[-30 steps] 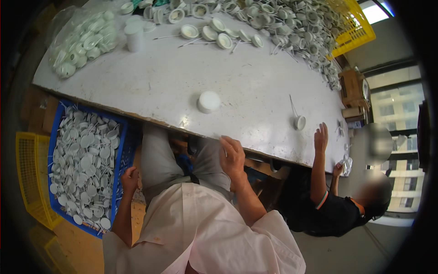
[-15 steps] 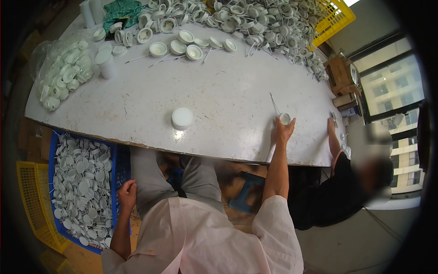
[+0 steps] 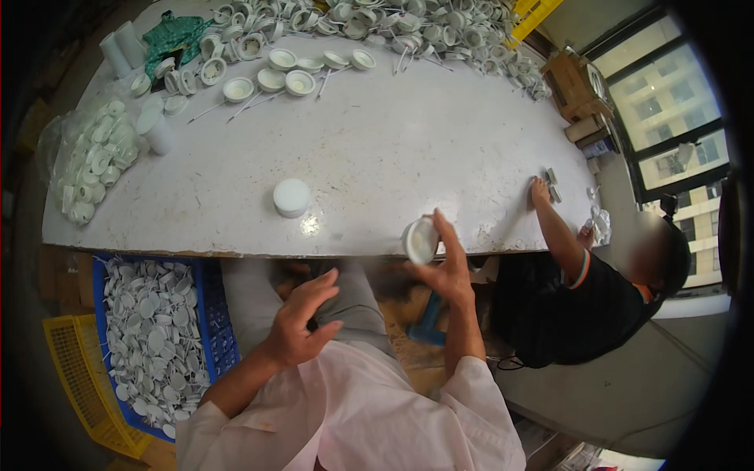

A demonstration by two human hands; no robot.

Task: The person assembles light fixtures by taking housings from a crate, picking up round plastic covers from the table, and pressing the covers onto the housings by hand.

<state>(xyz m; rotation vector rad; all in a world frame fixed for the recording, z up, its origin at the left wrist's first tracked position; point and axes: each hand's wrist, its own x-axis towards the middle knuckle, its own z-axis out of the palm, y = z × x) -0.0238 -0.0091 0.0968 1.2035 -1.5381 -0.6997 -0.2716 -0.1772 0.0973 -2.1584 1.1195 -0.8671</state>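
Note:
Between the thumb and fingers of my right hand [image 3: 449, 265] is a round white lamp housing [image 3: 422, 240], lifted over the table's front edge and slightly blurred. My left hand [image 3: 302, 320] hangs in front of my body with its fingers apart and nothing in it. A stack of round white discs [image 3: 291, 197] stands on the white table [image 3: 369, 169], beyond my left hand. Farther back, several similar housings [image 3: 271, 79] with thin wires lie loosely in rows.
A large heap of wired housings [image 3: 440, 27] covers the table's back. A bag of white parts [image 3: 98, 161] lies at the left. Below it stands a blue crate [image 3: 208, 345] full of white wired discs. At right, a co-worker in black [image 3: 573, 306] reaches over the table.
My right hand has lifted the housing off the table and drawn it toward me. My left hand has come from beside the crate to my middle and opened. The co-worker's arm has shifted.

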